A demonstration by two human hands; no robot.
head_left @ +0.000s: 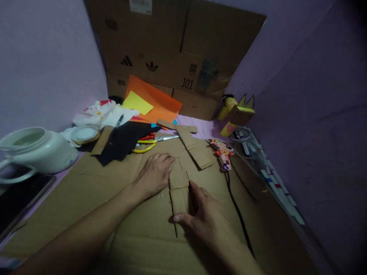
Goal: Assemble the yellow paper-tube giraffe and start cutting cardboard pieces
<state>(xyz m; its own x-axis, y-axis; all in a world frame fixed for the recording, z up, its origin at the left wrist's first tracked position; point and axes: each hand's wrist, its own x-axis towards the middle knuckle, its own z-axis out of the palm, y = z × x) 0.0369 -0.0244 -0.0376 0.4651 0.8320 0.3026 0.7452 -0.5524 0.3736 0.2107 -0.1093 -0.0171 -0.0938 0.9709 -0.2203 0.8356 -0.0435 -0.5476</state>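
Note:
A narrow folded cardboard piece (180, 177) lies on the large cardboard sheet in front of me, with a crease across its middle. The bent fingers of my left hand (156, 173) press together against its upper left edge. My right hand (205, 210) grips its right side and lower part, thumb toward the near end and fingers on the right edge. Just beyond lies a T-shaped cardboard cutout (192, 143). Scissors (156, 143) with red and yellow handles rest to its left, on and beside black paper (123, 143).
Orange paper (155, 101) and a yellow sheet (137, 102) lean before an upright cardboard box (172, 46). A white jug (54, 149) and a dark phone-like slab (25, 198) stand left. At right are a colourful glue gun (223, 152) with its cord (237, 212), and a power strip (275, 179).

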